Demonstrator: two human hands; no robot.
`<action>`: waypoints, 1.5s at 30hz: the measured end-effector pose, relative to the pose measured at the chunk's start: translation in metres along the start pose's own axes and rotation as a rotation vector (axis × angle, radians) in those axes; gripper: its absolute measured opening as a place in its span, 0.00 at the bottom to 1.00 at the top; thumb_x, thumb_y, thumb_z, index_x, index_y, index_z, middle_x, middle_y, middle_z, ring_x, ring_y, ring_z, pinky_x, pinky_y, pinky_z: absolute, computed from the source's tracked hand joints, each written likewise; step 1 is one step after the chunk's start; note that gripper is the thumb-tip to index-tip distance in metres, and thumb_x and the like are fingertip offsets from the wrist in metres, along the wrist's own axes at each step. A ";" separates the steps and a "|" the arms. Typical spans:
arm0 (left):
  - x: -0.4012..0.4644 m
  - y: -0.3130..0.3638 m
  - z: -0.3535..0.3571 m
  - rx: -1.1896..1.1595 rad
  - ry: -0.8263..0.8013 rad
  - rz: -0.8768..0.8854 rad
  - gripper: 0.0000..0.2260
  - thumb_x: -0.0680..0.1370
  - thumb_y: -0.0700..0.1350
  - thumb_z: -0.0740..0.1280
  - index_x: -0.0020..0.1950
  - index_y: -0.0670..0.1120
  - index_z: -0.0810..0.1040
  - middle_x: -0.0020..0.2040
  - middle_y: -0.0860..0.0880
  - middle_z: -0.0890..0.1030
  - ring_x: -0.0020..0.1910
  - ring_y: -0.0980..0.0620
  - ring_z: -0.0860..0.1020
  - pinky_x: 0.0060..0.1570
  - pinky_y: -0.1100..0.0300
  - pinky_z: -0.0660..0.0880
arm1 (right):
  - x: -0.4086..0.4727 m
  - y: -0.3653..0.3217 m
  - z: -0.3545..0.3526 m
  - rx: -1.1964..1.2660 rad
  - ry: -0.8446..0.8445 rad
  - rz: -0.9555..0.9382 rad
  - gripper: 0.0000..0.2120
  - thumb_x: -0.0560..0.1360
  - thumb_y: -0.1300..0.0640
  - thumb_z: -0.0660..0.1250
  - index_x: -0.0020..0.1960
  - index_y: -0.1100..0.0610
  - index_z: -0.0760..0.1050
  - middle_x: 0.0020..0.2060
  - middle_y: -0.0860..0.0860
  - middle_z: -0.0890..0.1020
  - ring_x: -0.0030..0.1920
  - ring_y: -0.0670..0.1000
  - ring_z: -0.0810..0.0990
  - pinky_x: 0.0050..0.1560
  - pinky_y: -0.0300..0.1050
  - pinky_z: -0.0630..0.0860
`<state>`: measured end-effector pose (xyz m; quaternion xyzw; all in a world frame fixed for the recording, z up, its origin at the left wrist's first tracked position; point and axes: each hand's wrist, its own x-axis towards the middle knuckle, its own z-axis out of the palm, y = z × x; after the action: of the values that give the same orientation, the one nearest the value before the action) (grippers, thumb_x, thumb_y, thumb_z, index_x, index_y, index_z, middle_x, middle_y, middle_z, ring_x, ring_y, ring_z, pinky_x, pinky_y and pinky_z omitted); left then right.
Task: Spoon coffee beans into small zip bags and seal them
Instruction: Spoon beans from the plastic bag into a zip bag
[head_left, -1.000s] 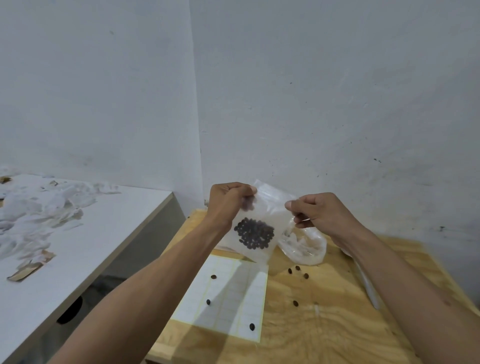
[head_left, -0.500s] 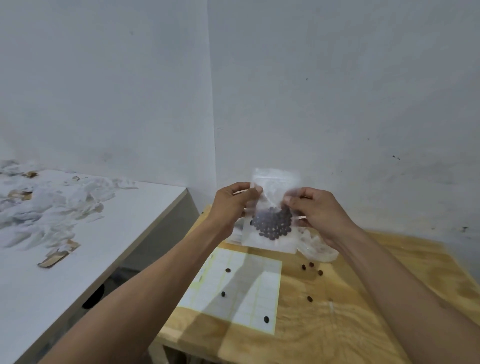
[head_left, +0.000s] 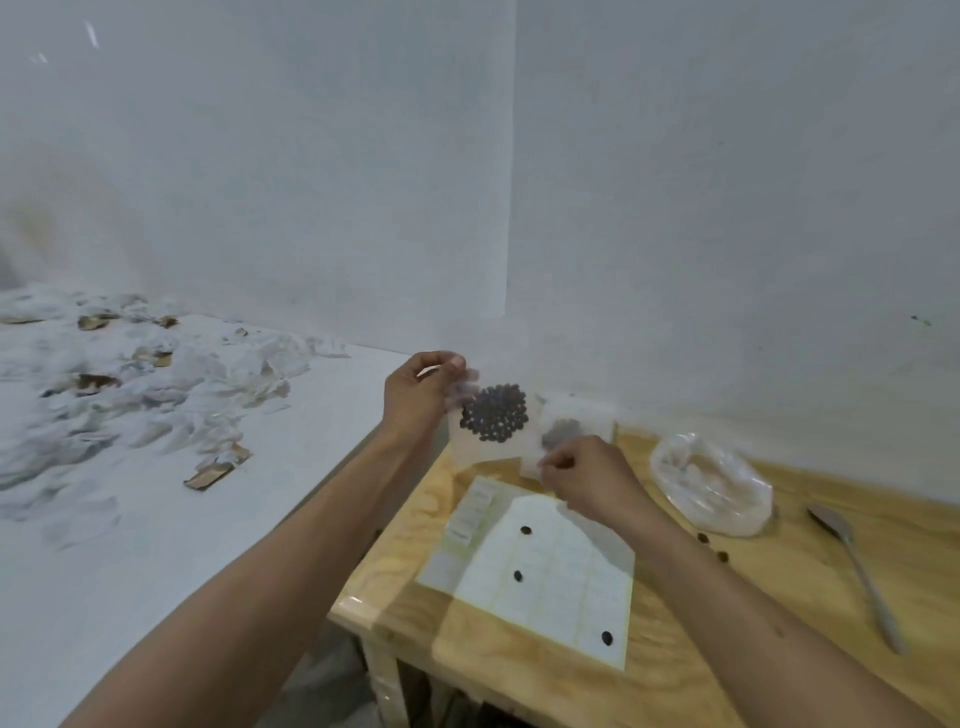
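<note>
Soft, even, slightly dim light with a cool cast on the walls (head_left: 727, 182), no glare; source not in view. Arm shadows fall broad and soft-edged over the label sheet (head_left: 545, 566) and the wooden counter (head_left: 519, 670), so light seems to come from above and behind. Motion blur smears the paper scraps (head_left: 104, 395) at left, and the bag (head_left: 493, 421) in the left hand (head_left: 415, 395) plus the right hand (head_left: 587, 473) are soft; wide-angle lens bends the white counter (head_left: 208, 519) edge and stretches the forearms near the bottom corners.
</note>
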<state>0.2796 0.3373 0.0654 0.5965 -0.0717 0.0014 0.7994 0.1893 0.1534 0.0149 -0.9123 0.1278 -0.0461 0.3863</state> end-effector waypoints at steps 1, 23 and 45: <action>0.000 0.000 -0.004 0.005 0.012 0.005 0.01 0.80 0.36 0.70 0.51 0.39 0.79 0.45 0.38 0.85 0.32 0.50 0.83 0.35 0.61 0.81 | 0.004 0.000 0.011 -0.048 -0.026 0.008 0.13 0.76 0.59 0.67 0.36 0.65 0.79 0.33 0.60 0.82 0.32 0.54 0.77 0.34 0.49 0.73; 0.020 -0.019 -0.034 -0.015 0.032 -0.051 0.06 0.80 0.38 0.72 0.55 0.37 0.80 0.42 0.45 0.86 0.33 0.53 0.84 0.34 0.64 0.79 | 0.032 -0.021 0.069 -0.076 0.024 0.231 0.11 0.72 0.58 0.71 0.31 0.57 0.77 0.26 0.52 0.76 0.27 0.52 0.74 0.31 0.43 0.72; 0.015 -0.028 -0.001 0.063 -0.065 -0.117 0.07 0.84 0.43 0.66 0.59 0.41 0.77 0.50 0.45 0.88 0.49 0.42 0.87 0.64 0.36 0.76 | 0.015 -0.024 -0.017 0.493 0.085 0.011 0.03 0.75 0.64 0.75 0.47 0.61 0.82 0.38 0.59 0.87 0.37 0.55 0.86 0.48 0.54 0.85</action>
<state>0.2968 0.3292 0.0403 0.6245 -0.0623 -0.0626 0.7760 0.2056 0.1538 0.0439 -0.7870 0.1337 -0.1123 0.5917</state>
